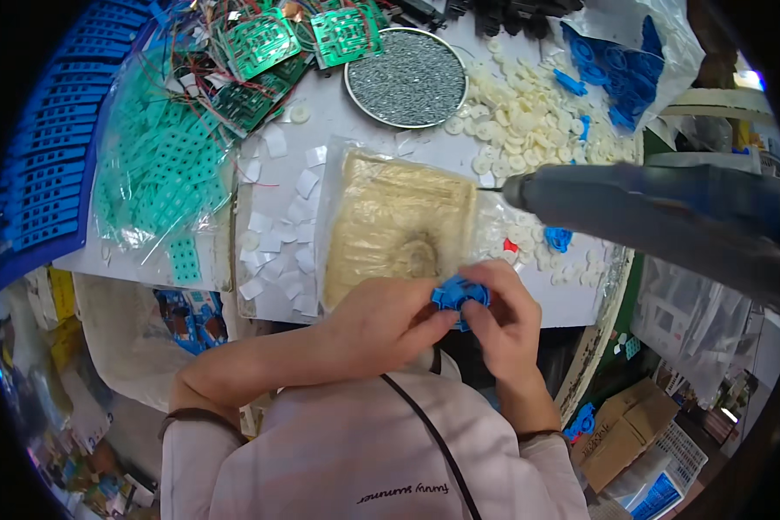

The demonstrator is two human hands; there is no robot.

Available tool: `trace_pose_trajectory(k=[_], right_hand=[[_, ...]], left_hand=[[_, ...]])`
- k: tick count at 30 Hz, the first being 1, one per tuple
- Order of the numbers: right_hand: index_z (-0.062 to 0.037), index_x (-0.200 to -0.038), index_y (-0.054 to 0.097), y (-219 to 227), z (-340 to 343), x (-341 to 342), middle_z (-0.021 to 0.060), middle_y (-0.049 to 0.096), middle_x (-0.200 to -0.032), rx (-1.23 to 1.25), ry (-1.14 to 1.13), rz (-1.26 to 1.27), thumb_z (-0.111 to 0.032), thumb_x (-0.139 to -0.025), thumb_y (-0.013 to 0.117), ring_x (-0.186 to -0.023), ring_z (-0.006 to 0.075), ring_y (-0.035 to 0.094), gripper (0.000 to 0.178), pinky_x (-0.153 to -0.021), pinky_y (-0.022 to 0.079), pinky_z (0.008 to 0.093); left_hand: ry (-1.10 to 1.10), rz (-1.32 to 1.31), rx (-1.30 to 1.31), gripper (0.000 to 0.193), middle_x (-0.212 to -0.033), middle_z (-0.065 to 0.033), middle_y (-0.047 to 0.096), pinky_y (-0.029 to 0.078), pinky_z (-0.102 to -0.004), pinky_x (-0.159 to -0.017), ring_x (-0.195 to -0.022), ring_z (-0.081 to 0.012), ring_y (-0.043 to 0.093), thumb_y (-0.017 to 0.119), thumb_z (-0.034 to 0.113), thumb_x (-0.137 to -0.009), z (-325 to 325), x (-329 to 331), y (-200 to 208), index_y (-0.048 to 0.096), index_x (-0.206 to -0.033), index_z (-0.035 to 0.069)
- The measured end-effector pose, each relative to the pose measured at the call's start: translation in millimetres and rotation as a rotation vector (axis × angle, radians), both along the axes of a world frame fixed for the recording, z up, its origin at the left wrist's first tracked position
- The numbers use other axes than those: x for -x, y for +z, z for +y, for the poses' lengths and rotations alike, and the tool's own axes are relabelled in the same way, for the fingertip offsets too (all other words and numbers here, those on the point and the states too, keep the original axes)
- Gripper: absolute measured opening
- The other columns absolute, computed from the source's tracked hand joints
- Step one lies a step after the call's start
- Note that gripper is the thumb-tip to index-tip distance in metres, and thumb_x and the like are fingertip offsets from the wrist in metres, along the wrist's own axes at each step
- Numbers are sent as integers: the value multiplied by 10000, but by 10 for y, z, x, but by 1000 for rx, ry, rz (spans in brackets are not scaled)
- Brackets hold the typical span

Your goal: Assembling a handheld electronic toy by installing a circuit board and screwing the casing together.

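Between my two hands is a small blue plastic part (461, 295) with a rounded, ring-like shape. My left hand (388, 317) pinches it from the left side, thumb underneath. From the right, my right hand (506, 322) grips the same part with its thumb on the near face and fingers around the far side. Just beyond my hands lies a yellowish pad wrapped in clear plastic (399, 208), with a dark worn spot near its lower right. A grey electric screwdriver (615, 198) hangs over the right side, its thin tip pointing left toward the pad.
A round dish of small screws (406, 80) stands beyond the pad. Cream plastic discs (529, 113) heap to its right, white paper squares (288, 234) scatter left. Teal button pads (169, 178), green circuit boards (260, 45) and a blue crate (61, 130) fill the left. A bag of blue parts (624, 69) sits far right.
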State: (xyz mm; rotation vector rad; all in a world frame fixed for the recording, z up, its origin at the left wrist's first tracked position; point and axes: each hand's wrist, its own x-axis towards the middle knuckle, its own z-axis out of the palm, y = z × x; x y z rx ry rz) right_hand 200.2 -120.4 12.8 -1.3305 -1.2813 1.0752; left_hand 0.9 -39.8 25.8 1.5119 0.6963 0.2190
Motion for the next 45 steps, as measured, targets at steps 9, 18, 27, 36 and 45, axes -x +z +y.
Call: trace_pose_trajectory(k=[9,18,27,36,45], right_hand=[[-80,-835,654,214,441,-11,81,604,-717,-155,254,-790,-122,-800,769,-646,284,616,127,-539,480,396],[-75,-808,610,13,583,161,90,603,-746,-27,212,-998,-149,-827,731,-711,292,631,142,-594,490,414],[-47,-945,660,145,441,24,92,641,-905,-245,367,-866,-126,-759,778,-833,299,608,234,-710,511,393],[7,-1066,677,219,222,188,172,632,-1132,-188,428,-976,-105,-726,791,-1013,393,572,375,-866,505,450],[2,-1021,686,175,252,175,158,631,-1119,-164,426,-904,-88,-722,799,-997,395,565,333,-826,510,455]], left_hand=[[12,179,-251,183,-664,-126,608,462,-410,-573,-597,-309,602,681,222,-926,200,229,-24,636,-934,44],[-74,47,-894,385,-1197,-112,612,453,-457,-930,-1109,-296,586,764,201,-790,76,263,-300,670,-1125,35],[-249,201,-1102,497,-1319,-98,604,365,-518,-1083,-1283,-249,530,723,314,-832,-78,347,-291,668,-1231,22],[-213,99,-919,476,-1319,-120,593,393,-504,-1082,-1279,-277,528,725,282,-844,3,444,-249,630,-1237,32],[386,425,-940,186,-948,-108,705,548,-362,-731,-834,-284,686,712,181,-871,954,1596,505,707,-1002,49]])
